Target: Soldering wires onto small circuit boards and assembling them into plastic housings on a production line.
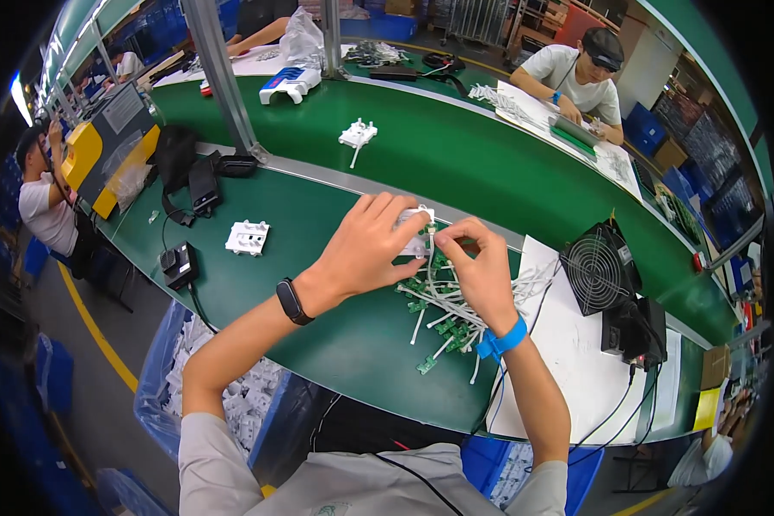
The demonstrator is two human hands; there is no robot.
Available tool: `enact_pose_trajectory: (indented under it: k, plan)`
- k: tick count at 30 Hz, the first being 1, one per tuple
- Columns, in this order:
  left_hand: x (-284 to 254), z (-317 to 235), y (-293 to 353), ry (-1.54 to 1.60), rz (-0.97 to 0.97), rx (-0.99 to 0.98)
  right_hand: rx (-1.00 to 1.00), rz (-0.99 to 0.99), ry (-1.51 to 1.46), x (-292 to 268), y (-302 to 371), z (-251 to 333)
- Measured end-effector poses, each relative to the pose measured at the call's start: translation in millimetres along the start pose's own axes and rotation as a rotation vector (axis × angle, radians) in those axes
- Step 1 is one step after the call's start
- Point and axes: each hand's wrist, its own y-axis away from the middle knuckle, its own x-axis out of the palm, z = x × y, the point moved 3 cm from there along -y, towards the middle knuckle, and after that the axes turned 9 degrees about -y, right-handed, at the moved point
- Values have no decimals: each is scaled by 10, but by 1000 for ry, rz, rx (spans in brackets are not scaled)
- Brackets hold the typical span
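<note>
Mainly a green counter (pixel 327 348), a heap of white cables (pixel 452 299) with green boards (pixel 426 365); our left hand (pixel 363 245), fingers closed round a white plastic part (pixel 416 247) over the counter; our right hand (pixel 483 273), fingers nearly together beside it, grip unclear.

Left hand (pixel 365 245) holds white plastic part (pixel 414 246) over green worktop (pixel 335 344). Right hand (pixel 482 271) just beside it, thumb and finger close together at part's edge; too small to tell what they pinch. Black band (pixel 291 299) on left wrist, blue strap (pixel 502 340) on right. Messy pile of white wires and little green boards (pixel 445 303) near right hand. Second white part (pixel 248 238) lies to left. Black fan (pixel 594 271) at right, by white paper (pixel 568 361). Person in white shirt (pixel 559 69) across.
</note>
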Motion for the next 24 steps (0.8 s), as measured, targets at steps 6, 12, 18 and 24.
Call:
enact_pose_trajectory:
  k: [6,12,18,24]
  plan:
    - [97,-186,-66,-19,4,37,188,-9,-80,-181,67,-107]
    - [213,-300,-92,13,-7,15,171,-34,-90,-286,149,-164]
    - [289,-366,-113,21,10,34,208,-55,-138,-357,224,-227]
    - [319,-486,-196,52,-16,38,216,-114,-202,-442,295,-265]
